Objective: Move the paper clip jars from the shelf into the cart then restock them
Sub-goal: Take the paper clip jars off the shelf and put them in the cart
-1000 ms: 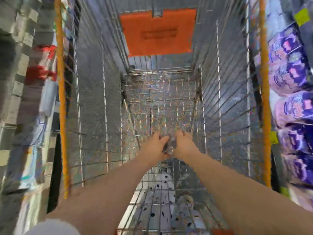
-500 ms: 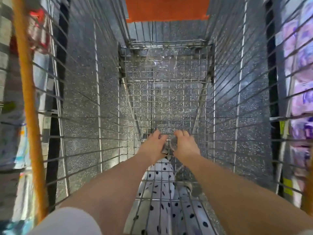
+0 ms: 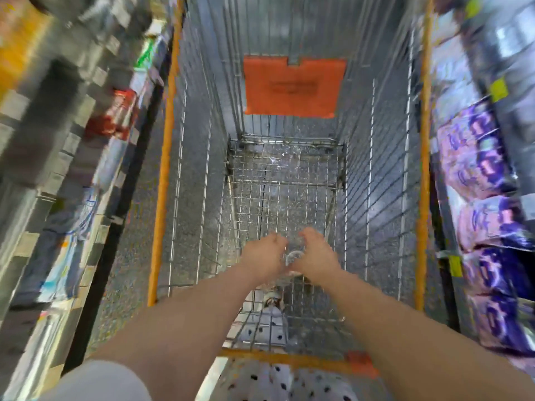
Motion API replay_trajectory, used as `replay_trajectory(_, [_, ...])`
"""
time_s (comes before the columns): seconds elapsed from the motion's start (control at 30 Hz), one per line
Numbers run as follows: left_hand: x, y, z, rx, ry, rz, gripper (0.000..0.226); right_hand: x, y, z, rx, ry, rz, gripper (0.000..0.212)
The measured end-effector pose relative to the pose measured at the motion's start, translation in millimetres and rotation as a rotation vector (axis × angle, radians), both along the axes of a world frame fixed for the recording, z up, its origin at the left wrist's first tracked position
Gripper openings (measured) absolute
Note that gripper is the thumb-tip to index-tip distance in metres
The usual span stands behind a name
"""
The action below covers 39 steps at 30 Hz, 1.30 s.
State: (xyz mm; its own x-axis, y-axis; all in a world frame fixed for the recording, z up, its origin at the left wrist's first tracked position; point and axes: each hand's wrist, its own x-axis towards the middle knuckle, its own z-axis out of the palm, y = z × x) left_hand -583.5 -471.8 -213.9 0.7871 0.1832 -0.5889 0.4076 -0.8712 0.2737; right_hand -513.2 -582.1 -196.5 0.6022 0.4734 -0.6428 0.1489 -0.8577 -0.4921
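I look straight down into a wire shopping cart (image 3: pixel 202 169) with orange rim rails. Both my arms reach deep inside it. My left hand (image 3: pixel 265 254) and my right hand (image 3: pixel 314 256) sit close together near the cart floor, curled around a small clear paper clip jar (image 3: pixel 293 256) between them. The jar is blurred and mostly hidden by my fingers. Another clear, crinkly item (image 3: pixel 282 160) lies at the far end of the cart floor.
An orange plastic flap (image 3: pixel 293 88) hangs on the cart's far wall. Shelves with red and mixed goods (image 3: pixel 113 117) run along the left, purple packs (image 3: pixel 480 175) along the right. Speckled grey floor shows through the wires. Spotted fabric (image 3: pixel 289 380) lies below the near rail.
The view has pulled back and up, showing the cart's rim and near rail again. My hands stay together low in the cart around the jar.
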Motion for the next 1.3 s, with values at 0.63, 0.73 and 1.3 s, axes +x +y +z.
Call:
replay_trajectory(0.63, [-127.7, -26.4, 282.4, -0.027, -0.69, 0.341, 0.02, -81.0, -11.6, 255.3, 0.67, -0.132, 0.159, 0.033])
replay_trajectory(0.73, [-167.1, -7.4, 315.1, 0.009, -0.806, 0.415, 0.016, -112.9, 16.6, 293.1, 0.765, -0.177, 0.254, 0.025])
replay_trajectory(1.3, [-545.7, 171.3, 496.4, 0.511, -1.126, 0.941, 0.023, -433.4, 273.9, 471.9, 1.287, -0.048, 0.901, 0.018])
